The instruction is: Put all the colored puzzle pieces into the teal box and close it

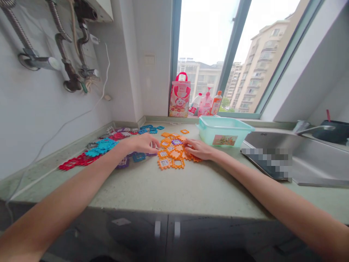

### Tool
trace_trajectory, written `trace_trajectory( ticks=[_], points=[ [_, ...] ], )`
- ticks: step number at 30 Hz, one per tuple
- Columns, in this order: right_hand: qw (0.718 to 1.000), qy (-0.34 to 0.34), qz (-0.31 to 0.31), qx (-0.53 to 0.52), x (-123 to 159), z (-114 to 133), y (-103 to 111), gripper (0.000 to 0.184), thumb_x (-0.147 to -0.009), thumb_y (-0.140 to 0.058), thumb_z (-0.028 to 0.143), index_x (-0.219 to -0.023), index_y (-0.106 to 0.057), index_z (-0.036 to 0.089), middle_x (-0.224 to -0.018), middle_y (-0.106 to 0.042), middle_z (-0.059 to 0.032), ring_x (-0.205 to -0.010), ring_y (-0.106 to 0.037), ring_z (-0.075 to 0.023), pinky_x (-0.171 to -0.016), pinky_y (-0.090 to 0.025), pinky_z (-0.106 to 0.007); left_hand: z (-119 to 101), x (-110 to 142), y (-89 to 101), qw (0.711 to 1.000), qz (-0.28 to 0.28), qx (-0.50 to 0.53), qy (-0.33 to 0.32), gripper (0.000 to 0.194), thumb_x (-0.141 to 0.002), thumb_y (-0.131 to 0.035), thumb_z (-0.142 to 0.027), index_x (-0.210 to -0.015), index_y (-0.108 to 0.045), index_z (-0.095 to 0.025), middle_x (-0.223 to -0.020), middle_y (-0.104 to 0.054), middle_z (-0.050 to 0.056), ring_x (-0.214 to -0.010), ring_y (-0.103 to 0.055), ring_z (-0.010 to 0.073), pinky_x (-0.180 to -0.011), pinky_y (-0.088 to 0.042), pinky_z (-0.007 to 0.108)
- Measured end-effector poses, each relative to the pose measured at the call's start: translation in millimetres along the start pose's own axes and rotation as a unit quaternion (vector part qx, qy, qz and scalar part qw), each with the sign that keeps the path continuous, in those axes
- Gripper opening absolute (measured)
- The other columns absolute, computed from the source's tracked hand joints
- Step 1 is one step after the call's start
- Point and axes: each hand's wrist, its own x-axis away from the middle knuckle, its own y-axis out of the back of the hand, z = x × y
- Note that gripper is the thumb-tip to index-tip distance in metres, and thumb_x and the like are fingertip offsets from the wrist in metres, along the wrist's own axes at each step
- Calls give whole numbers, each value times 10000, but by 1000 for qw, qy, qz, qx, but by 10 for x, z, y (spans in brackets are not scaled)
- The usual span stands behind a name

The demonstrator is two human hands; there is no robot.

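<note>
Orange frame pieces (176, 153) are noted in a loose, overlapping cluster on the counter (141, 193), between the two hands and ahead of the person. Single pieces are roughly square, so no clear long axis is shown; the cluster as a whole is spread from near to far, away from the counter's front edge. Its right side is reached by the right hand (200, 149), judged the nearer of the two; its left edge is bordered by the left hand (144, 143). A purple-framed piece (177, 142) is seen among the orange ones.

The hands are held apart from each other. The right is placed palm down, fingers loosely bent and in contact with orange pieces; whether any is gripped cannot be told. The left is arched, thumb and fingers drawn near each other above the cluster's left edge; whether a piece is pinched there cannot be determined.

Blue pieces (139, 157) are found beneath the left wrist, with light-blue pieces (102, 146) and red pieces (80, 161) further left. A mint-green basin (205, 135) is positioned beyond the right hand, beside the sink (321, 156).
</note>
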Motion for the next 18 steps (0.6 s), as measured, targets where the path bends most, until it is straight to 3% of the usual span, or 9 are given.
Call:
trace_trajectory(
  ticks=[3, 5, 9, 14, 18],
  points=[
    [1000, 10, -5, -5, 44, -56, 17, 458, -1093, -480, 445, -1415, -673, 182, -1453, -698, -168, -1328, -664, -305, -1178, -473, -495, -101, -44, -85, 995, 3, 89, -40, 325, -929, -677, -411, -1173, -822, -252, -972, -827, 15, -846, -764, 203, -747, -572, 273],
    [1000, 17, -5, -14, 68, -58, 29, 487, -1100, -471, 468, -1454, -672, 201, -1518, -667, -162, -1404, -626, -317, -1224, -442, -520, -142, -104, -160, 992, -37, 103, -58, 313, -974, -607, -336, -1190, -808, -230, -1034, -828, 32, -897, -768, 205, -827, -595, 291],
    [999, 37, -35, 5, 81, 53, 37, 498, -1096, -501, 485, -1506, -657, 249, -1598, -607, -143, -1481, -557, -330, -1266, -395, -570, -146, -267, -284, 987, -128, -14, -96, 416, -953, -533, -151, -1273, -790, -218, -1324, -762, 84, -1239, -703, 245, -1126, -529, 352],
    [995, 95, 2, 3, 75, 282, 59, 409, -1113, -498, 456, -1350, -746, 234, -1412, -735, -125, -1332, -652, -298, -1191, -462, -531, -32, -415, -354, 986, -107, -91, -95, 484, -967, -517, -158, -1385, -749, -232, -1401, -725, 80, -1292, -677, 253, -1190, -494, 363],
    [995, 93, 23, -7, 120, 374, 118, 323, -1098, -539, 423, -1172, -771, 211, -1223, -794, -100, -1149, -712, -254, -1076, -518, -453, 57, -446, -394, 985, -119, -116, -54, 477, -1010, -476, -165, -1408, -733, -214, -1464, -699, 88, -1353, -646, 259, -1218, -470, 376]
  ],
)
